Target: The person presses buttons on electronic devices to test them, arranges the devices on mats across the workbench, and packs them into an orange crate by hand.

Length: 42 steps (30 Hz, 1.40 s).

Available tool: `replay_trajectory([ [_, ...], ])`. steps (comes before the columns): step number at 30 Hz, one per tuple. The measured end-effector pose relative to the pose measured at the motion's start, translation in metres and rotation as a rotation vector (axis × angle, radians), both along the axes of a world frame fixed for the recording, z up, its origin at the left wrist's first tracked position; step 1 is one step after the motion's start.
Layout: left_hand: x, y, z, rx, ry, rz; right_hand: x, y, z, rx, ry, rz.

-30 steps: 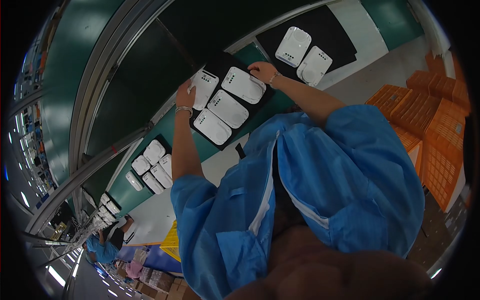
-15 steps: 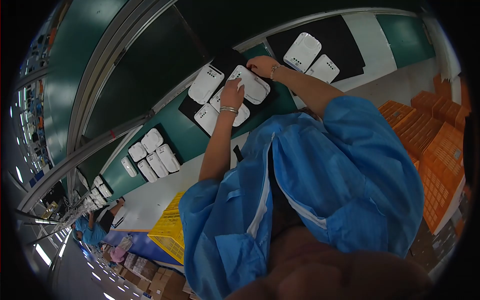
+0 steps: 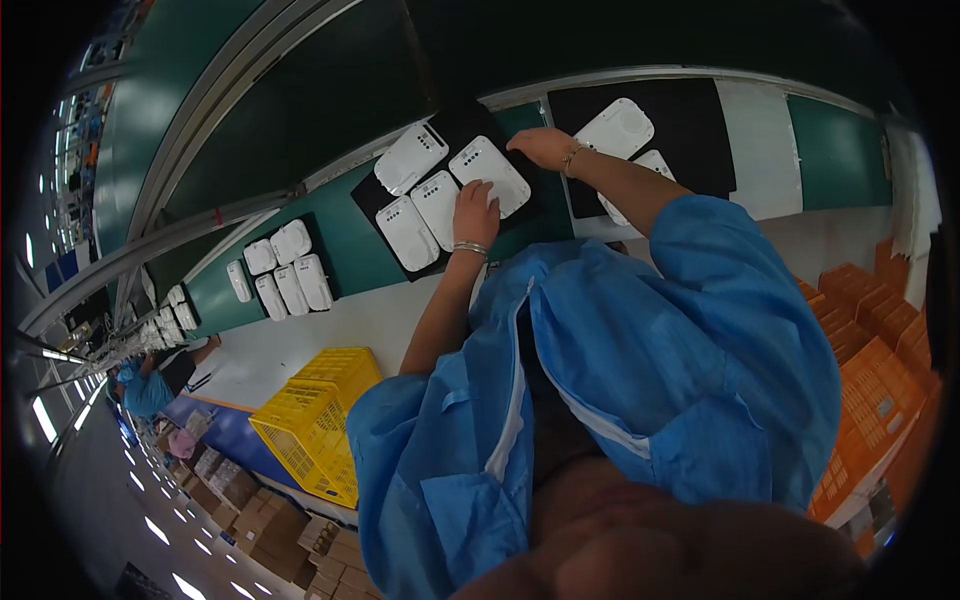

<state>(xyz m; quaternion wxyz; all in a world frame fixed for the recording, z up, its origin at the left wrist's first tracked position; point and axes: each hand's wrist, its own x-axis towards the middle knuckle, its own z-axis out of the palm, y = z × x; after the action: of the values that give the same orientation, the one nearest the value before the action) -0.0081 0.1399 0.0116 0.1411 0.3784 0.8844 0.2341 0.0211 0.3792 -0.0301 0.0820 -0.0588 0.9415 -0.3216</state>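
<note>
Several white plastic device housings, each with a row of small dark dots, lie on a black mat on the green bench. My left hand (image 3: 477, 215) is between the middle housing (image 3: 436, 205) and the right housing (image 3: 492, 172), its extended fingers touching the right one's lower edge. Just right of that housing is my right hand (image 3: 543, 148), fingers stretched toward it; nothing shows in the hand. An upper-left housing (image 3: 411, 158) lies at an angle, and a lower-left housing (image 3: 407, 233) rests beside the middle one.
To the right, more white housings (image 3: 617, 127) lie on a second black mat (image 3: 692, 120), partly behind my right forearm. A group of white housings (image 3: 290, 268) is farther left. Yellow crates (image 3: 318, 425) stand below the bench; orange crates (image 3: 868, 400) are stacked right. A person in blue (image 3: 147, 392) is far left.
The view has shifted, uncovering more of the housings. My left hand has drawn back toward me over the right housing, baring the middle one. My right hand has moved slightly away from the right housing.
</note>
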Motion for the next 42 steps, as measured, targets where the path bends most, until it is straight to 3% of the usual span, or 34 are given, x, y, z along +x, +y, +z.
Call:
replay_trajectory([
  [1,-0.001,0.004,0.002,0.000,-0.027,0.038,0.002,0.000,0.000,-0.004,0.000,0.010],
  [3,-0.002,0.014,0.001,0.007,-0.051,0.086,0.004,0.002,0.001,0.010,0.242,0.121],
  [6,0.003,0.026,0.001,-0.006,0.071,0.132,-0.001,0.008,0.002,0.021,0.364,0.315],
  [16,0.039,0.046,0.009,-0.165,0.035,0.312,-0.027,0.039,-0.003,0.114,0.439,0.677],
  [22,0.037,0.049,0.010,-0.182,0.011,0.337,-0.029,0.043,0.011,0.337,0.534,0.835],
  [24,0.038,0.050,0.011,-0.181,-0.004,0.349,-0.024,0.041,0.014,0.500,0.560,0.826],
  [31,0.038,0.050,0.011,-0.214,-0.005,0.332,-0.023,0.022,0.026,0.500,0.578,0.747],
  [37,0.035,0.047,0.009,-0.202,0.005,0.318,-0.019,0.026,0.016,0.444,0.612,0.670],
  [42,0.031,0.052,0.011,-0.146,0.045,0.312,-0.001,0.017,0.014,0.313,0.467,0.457],
])
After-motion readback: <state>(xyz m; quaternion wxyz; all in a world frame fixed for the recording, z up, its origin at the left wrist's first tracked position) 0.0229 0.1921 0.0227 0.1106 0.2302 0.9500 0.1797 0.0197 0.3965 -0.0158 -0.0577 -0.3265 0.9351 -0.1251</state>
